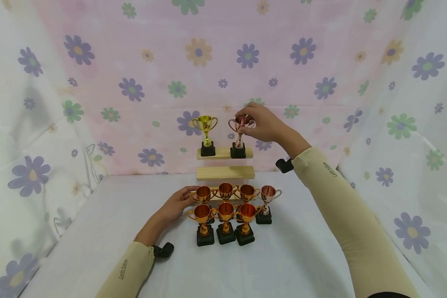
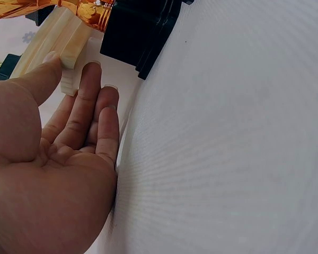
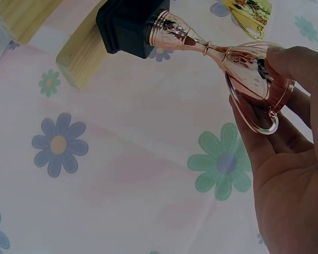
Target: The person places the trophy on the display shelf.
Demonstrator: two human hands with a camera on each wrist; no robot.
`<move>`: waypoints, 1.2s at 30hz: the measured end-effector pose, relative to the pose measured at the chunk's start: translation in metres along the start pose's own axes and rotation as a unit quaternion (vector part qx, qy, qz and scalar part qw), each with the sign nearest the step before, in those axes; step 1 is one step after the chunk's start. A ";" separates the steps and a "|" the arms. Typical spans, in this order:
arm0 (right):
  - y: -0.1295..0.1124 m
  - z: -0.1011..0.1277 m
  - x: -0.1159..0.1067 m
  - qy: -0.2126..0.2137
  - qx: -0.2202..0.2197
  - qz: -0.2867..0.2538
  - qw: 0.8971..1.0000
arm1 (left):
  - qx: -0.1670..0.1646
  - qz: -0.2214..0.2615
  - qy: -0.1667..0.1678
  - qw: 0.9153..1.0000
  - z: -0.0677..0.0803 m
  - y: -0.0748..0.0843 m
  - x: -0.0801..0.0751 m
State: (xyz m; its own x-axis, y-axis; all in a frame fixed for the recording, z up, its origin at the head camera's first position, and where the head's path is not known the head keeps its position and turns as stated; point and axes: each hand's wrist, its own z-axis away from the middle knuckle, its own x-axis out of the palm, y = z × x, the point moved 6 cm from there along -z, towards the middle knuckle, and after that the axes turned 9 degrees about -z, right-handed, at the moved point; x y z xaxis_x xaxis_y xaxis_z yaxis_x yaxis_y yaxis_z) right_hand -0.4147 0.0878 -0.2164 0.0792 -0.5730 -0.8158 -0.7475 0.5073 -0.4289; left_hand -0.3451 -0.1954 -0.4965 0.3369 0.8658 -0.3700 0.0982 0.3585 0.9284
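Your right hand (image 1: 260, 123) pinches the pink trophy (image 1: 239, 143) by its cup, with the thumb on one side near the rim and the fingers on the other, by a handle. The trophy is upright, its black base at the right end of the top step (image 1: 223, 153) of the wooden stand; you cannot tell whether the whole underside meets the wood. On the same step, to the left and apart from it, stands the yellow trophy (image 1: 205, 124), also upright.

Your left hand (image 1: 179, 203) is low on the white table (image 1: 301, 256), at the left end of the stand's bottom step (image 2: 77, 42). Its fingers are extended and relaxed, the grip holds nothing, and the thumb tip is at the wood; you cannot tell how firmly it presses.

In front of the stand, six orange trophies (image 1: 226, 212) stand in two rows of three, close together, the front ones partly hiding those behind. A second pink trophy (image 1: 269, 195) stands just beside them on the right. The middle step (image 1: 225, 172) shows between the top and bottom ones. A flowered cloth (image 1: 223, 54) hangs behind the stand.
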 end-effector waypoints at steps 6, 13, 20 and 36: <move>-0.002 -0.012 0.005 -0.005 0.010 0.005 1.000 | 0.004 -0.015 0.005 1.000 0.001 0.002 -0.002; -0.002 -0.020 0.011 -0.002 0.016 -0.003 1.000 | 0.003 -0.018 0.005 1.000 -0.001 0.001 -0.003; -0.004 -0.026 0.017 -0.003 0.023 -0.001 1.000 | -0.001 -0.017 0.005 1.000 -0.001 0.001 -0.003; 0.001 -0.035 0.030 0.003 0.036 0.012 0.999 | -0.005 -0.021 0.007 1.000 0.001 0.000 0.000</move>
State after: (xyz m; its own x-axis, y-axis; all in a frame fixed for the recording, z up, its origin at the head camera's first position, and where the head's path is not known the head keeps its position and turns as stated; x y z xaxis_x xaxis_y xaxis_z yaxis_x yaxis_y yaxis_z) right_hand -0.4357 0.0486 -0.2277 0.0570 -0.5640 -0.8238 -0.6991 0.5665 -0.4362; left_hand -0.3442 -0.1954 -0.4968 0.3190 0.8550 -0.4088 0.1027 0.3976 0.9118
